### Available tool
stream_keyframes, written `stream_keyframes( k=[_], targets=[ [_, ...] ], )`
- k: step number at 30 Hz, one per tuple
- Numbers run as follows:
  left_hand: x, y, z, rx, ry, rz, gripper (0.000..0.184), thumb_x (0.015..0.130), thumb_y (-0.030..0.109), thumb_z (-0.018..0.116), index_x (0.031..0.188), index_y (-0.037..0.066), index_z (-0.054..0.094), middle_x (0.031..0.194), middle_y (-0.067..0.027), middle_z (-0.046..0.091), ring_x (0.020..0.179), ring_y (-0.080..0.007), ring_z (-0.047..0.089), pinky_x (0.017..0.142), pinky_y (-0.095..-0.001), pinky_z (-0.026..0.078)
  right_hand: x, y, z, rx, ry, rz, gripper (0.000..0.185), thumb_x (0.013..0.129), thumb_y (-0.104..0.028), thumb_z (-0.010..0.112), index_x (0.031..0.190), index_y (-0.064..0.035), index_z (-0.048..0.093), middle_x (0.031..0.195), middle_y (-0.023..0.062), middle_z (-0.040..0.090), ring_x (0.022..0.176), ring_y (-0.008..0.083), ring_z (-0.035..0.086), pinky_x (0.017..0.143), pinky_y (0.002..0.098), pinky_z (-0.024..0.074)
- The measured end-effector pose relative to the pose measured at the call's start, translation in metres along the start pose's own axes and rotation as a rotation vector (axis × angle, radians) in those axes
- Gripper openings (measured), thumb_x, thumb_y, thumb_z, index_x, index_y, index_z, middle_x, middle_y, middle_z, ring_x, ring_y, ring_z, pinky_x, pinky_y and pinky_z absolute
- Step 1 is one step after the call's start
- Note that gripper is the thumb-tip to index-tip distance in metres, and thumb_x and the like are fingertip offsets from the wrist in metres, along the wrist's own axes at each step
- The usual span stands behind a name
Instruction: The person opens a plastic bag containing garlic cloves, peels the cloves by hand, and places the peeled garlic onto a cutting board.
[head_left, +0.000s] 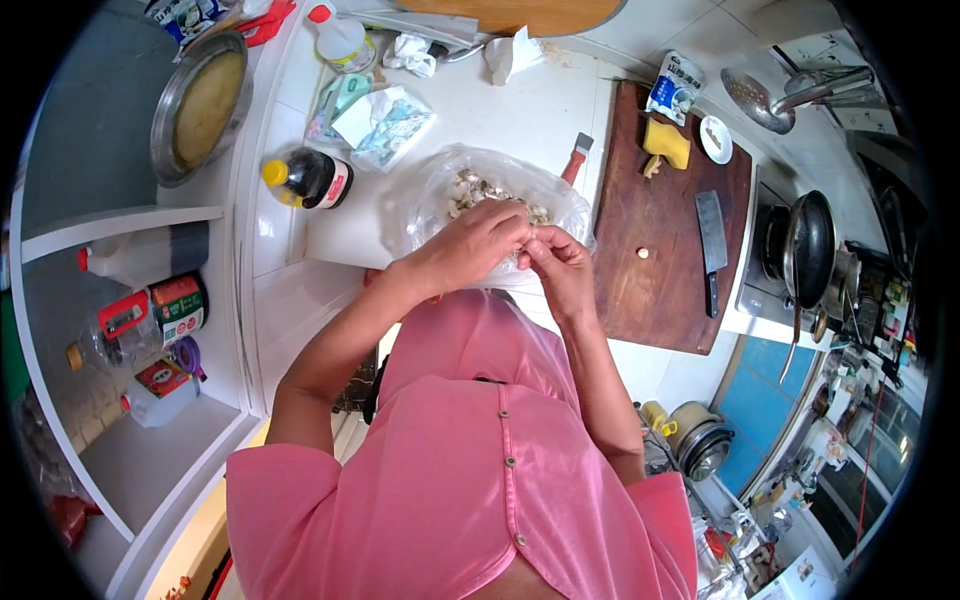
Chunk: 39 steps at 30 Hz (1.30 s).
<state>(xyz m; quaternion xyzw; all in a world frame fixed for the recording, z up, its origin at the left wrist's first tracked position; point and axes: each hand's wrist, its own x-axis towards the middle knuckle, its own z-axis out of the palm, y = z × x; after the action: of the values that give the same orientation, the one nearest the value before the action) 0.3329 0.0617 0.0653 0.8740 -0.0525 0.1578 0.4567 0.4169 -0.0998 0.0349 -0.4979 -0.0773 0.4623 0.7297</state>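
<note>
My left hand (480, 238) and my right hand (562, 268) meet over a clear plastic bag (430, 190) on the white counter, fingertips pinched together. Whatever small thing is between the fingers is too covered to make out. Inside the open bag lie many small whitish and brown pieces (468, 190) that look like garlic cloves and skins. To the right, a single pale peeled clove (642, 253) rests on the brown wooden cutting board (650, 310). A cleaver (711, 240) with a black handle lies along the board's right side.
A dark bottle with a yellow cap (318, 180) and a tissue pack (395, 135) stand left of the bag. A red-handled brush (577, 158) lies by the board. On the board's far end are a yellow piece (668, 145), a white dish (715, 140) and a packet (677, 88).
</note>
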Motion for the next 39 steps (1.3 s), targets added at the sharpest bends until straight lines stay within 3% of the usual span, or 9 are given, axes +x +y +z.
stream_keyframes(
  k=[3,6,11,14,17,20,26,32,39],
  targets=[
    [-0.007,-0.001,0.010,0.046,0.059,-0.022,0.016,0.077,-0.001,0.059,0.085,0.003,0.047,0.087,-0.0114,0.053,0.084,-0.0326,0.054,0.075,-0.0407,0.043,0.004,0.002,-0.005,0.107,0.019,0.016,0.023,0.090,-0.013,0.060,0.108,0.0009,0.062,0.088,0.0049,0.064,0.073,0.0100,0.058,0.073,0.0234,0.0479],
    [-0.020,-0.013,0.018,0.062,0.103,-0.128,0.015,0.077,0.000,0.059,0.085,0.003,0.047,0.086,-0.0122,0.053,0.083,-0.0324,0.054,0.073,-0.0407,0.043,0.011,0.010,-0.018,0.248,0.099,0.033,0.021,0.090,-0.009,0.059,0.108,0.0013,0.061,0.093,0.0076,0.064,0.076,0.0107,0.060,0.070,0.0225,0.0497],
    [-0.039,-0.032,0.028,0.013,0.171,-0.352,0.011,0.080,0.004,0.060,0.082,0.003,0.049,0.078,-0.0121,0.053,0.075,-0.0317,0.056,0.067,-0.0398,0.045,0.016,0.012,-0.022,0.214,0.067,0.083,0.025,0.091,-0.007,0.057,0.115,0.0003,0.059,0.103,0.0103,0.064,0.084,0.0117,0.062,0.079,0.0234,0.0509],
    [-0.037,-0.032,0.032,0.017,0.268,-0.343,0.009,0.080,0.004,0.061,0.083,0.003,0.052,0.078,-0.0115,0.055,0.071,-0.0311,0.057,0.063,-0.0366,0.046,0.016,0.016,-0.016,0.027,0.062,0.045,0.028,0.091,-0.006,0.057,0.118,0.0002,0.058,0.104,0.0084,0.063,0.086,0.0120,0.060,0.082,0.0246,0.0488],
    [-0.032,-0.023,0.032,-0.051,0.312,-0.351,0.011,0.078,-0.001,0.063,0.087,0.001,0.057,0.082,-0.0095,0.060,0.075,-0.0243,0.060,0.067,-0.0316,0.047,0.012,0.015,-0.009,-0.224,0.024,-0.093,0.028,0.088,0.000,0.058,0.116,-0.0007,0.060,0.102,0.0065,0.062,0.088,0.0130,0.060,0.085,0.0251,0.0471],
    [-0.025,-0.010,0.029,-0.267,0.277,-0.478,0.009,0.078,0.000,0.066,0.086,0.000,0.063,0.084,-0.0072,0.064,0.076,-0.0176,0.062,0.069,-0.0282,0.048,0.012,0.017,-0.008,-0.456,-0.027,-0.253,0.029,0.086,0.003,0.060,0.114,-0.0006,0.061,0.100,0.0048,0.061,0.089,0.0132,0.059,0.084,0.0249,0.0468],
    [-0.027,-0.018,0.035,-0.459,0.246,-0.703,0.006,0.078,0.003,0.069,0.083,0.000,0.067,0.076,-0.0019,0.066,0.068,-0.0076,0.060,0.061,-0.0216,0.047,0.003,-0.010,0.010,-0.934,-0.018,-0.330,0.028,0.081,0.003,0.064,0.108,-0.0007,0.062,0.097,0.0087,0.061,0.087,0.0168,0.061,0.077,0.0265,0.0489],
    [-0.028,-0.024,0.032,-0.464,0.134,-0.828,0.012,0.072,0.010,0.070,0.079,0.001,0.068,0.071,-0.0053,0.067,0.066,-0.0098,0.062,0.061,-0.0243,0.049,-0.001,-0.009,0.011,-1.174,-0.065,-0.533,0.027,0.078,0.004,0.066,0.104,0.0000,0.062,0.099,0.0129,0.061,0.087,0.0266,0.062,0.076,0.0312,0.0502],
    [-0.025,-0.023,0.034,-0.434,0.156,-0.806,0.010,0.069,0.009,0.068,0.074,0.001,0.065,0.067,-0.0030,0.064,0.062,-0.0077,0.058,0.058,-0.0229,0.047,-0.003,-0.012,0.014,-1.204,-0.105,-0.566,0.028,0.077,0.005,0.065,0.104,0.0015,0.061,0.100,0.0133,0.060,0.087,0.0270,0.062,0.075,0.0316,0.0505]
  ],
)
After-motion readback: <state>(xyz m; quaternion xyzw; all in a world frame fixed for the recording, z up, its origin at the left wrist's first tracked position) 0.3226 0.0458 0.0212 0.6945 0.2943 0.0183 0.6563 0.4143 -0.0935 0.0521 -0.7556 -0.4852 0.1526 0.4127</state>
